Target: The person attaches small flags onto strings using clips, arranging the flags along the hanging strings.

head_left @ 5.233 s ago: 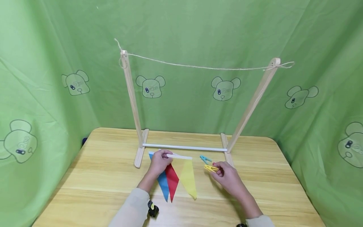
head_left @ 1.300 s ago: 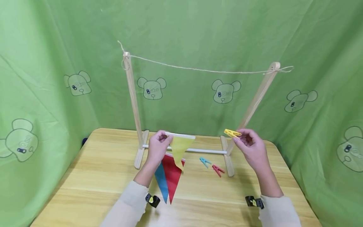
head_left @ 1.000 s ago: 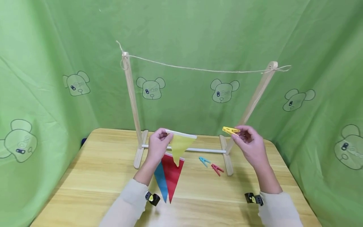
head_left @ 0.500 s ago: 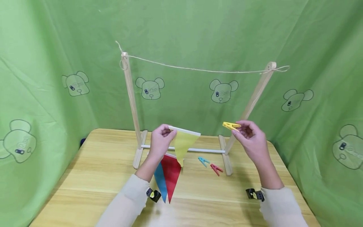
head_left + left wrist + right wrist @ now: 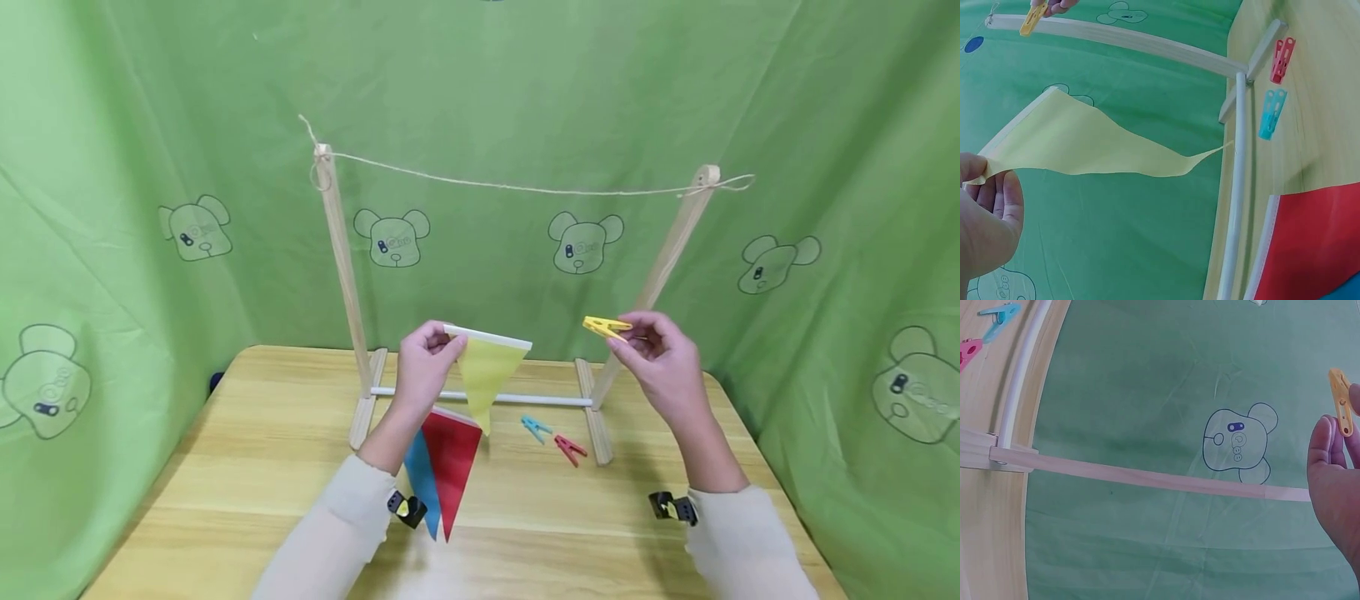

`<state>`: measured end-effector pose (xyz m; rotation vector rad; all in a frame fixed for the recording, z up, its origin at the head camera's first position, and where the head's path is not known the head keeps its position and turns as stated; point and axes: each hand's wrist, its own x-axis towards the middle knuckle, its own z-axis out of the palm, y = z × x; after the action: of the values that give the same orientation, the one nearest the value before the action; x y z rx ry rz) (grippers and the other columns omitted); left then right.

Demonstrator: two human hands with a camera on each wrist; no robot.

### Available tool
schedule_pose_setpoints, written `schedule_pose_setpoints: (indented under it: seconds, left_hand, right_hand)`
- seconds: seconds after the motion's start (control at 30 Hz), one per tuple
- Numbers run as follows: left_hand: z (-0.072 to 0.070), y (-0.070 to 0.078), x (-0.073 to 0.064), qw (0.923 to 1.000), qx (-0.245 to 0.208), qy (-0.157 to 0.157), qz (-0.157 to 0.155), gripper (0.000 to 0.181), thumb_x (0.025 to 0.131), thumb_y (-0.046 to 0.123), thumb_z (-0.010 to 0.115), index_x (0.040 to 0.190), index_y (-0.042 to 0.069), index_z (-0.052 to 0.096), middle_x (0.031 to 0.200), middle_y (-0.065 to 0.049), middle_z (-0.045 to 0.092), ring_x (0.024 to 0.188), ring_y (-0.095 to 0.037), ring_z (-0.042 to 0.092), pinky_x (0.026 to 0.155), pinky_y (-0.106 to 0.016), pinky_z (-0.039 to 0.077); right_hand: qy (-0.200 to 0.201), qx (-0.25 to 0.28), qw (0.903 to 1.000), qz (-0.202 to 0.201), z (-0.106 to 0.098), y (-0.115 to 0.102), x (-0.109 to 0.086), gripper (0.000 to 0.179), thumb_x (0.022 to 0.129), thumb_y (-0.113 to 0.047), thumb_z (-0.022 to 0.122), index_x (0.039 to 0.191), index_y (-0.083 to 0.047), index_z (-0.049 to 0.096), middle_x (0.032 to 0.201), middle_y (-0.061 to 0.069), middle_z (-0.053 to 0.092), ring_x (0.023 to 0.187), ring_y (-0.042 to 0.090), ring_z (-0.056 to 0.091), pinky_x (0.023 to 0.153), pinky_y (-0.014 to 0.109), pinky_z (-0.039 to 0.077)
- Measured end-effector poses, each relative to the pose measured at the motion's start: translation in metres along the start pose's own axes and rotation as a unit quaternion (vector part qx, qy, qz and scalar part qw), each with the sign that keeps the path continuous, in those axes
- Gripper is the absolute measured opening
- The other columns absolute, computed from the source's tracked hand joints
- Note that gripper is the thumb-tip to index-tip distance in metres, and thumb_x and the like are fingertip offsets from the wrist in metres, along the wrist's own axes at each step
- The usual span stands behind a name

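Observation:
My left hand [image 5: 422, 367] pinches a yellow pennant flag [image 5: 487, 367] by the left end of its white top strip. The flag hangs point down, above the table and in front of the white crossbar. Off to the right, my right hand [image 5: 663, 358] holds a yellow clothespin [image 5: 606, 327] between thumb and fingers, its nose toward the left. The right wrist view shows the same clothespin [image 5: 1340, 403] in the fingertips. A twine line [image 5: 510, 185] is strung above both hands. A red pennant [image 5: 453, 458] overlaps a blue pennant [image 5: 422, 487] on the table, partly behind my left forearm.
A blue clothespin [image 5: 536, 428] and a red clothespin [image 5: 570, 450] lie on the wooden table [image 5: 540, 542]. The stand has a left post [image 5: 345, 275], a right post [image 5: 671, 250] and a white crossbar [image 5: 540, 400]. A green curtain [image 5: 480, 92] surrounds the table.
The yellow pennant has left the pile and risen in my left hand. My right hand has lifted the yellow clothespin up and right from beside the others. Lately both hands rise slightly.

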<state>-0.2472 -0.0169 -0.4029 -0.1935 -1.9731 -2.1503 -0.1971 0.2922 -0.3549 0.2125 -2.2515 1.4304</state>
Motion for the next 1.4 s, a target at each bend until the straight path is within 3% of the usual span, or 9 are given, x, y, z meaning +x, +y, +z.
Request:
schedule_pose_setpoints:
  seconds: [0.13, 0.5, 0.77, 1.4]
  left_hand:
    - [0.003, 0.002, 0.002, 1.0000, -0.009, 0.002, -0.001, 0.014, 0.091, 0.006, 0.077, 0.101, -0.003, 0.071, 0.089, -0.006, 0.069, 0.082, -0.012, 0.064, 0.072, -0.019, 0.057]
    - [0.008, 0.005, 0.002, 0.9998, -0.018, 0.000, -0.003, 0.015, 0.090, 0.003, 0.077, 0.100, -0.005, 0.070, 0.088, -0.006, 0.069, 0.081, -0.012, 0.065, 0.073, -0.022, 0.059]
    - [0.011, 0.007, 0.002, 0.9996, -0.028, -0.004, -0.002, 0.015, 0.090, 0.003, 0.076, 0.101, -0.005, 0.070, 0.088, -0.007, 0.070, 0.079, -0.011, 0.065, 0.071, -0.021, 0.059]
    - [0.019, 0.011, 0.007, 0.9993, -0.036, -0.010, -0.003, 0.013, 0.091, 0.000, 0.074, 0.101, -0.006, 0.069, 0.095, -0.012, 0.071, 0.080, -0.011, 0.066, 0.073, -0.021, 0.060]
  right_hand:
    - [-0.003, 0.003, 1.0000, -0.004, -0.001, -0.001, 0.000, 0.036, 0.092, -0.001, 0.075, 0.125, 0.004, 0.061, 0.108, 0.004, 0.062, 0.093, 0.006, 0.061, 0.077, 0.009, 0.055]
    - [-0.008, 0.007, 0.9999, -0.004, -0.003, 0.000, -0.004, 0.035, 0.092, -0.001, 0.075, 0.124, 0.004, 0.060, 0.107, -0.001, 0.062, 0.094, 0.007, 0.062, 0.080, 0.011, 0.056]
    - [-0.011, 0.001, 0.9999, -0.010, -0.005, 0.002, -0.006, 0.035, 0.092, -0.002, 0.075, 0.123, 0.004, 0.061, 0.110, 0.008, 0.061, 0.094, 0.007, 0.061, 0.080, 0.010, 0.055]
    - [-0.006, 0.012, 0.9995, -0.028, -0.010, -0.004, -0.001, 0.033, 0.092, 0.001, 0.074, 0.122, 0.006, 0.061, 0.110, 0.014, 0.061, 0.095, 0.007, 0.062, 0.080, 0.011, 0.056]
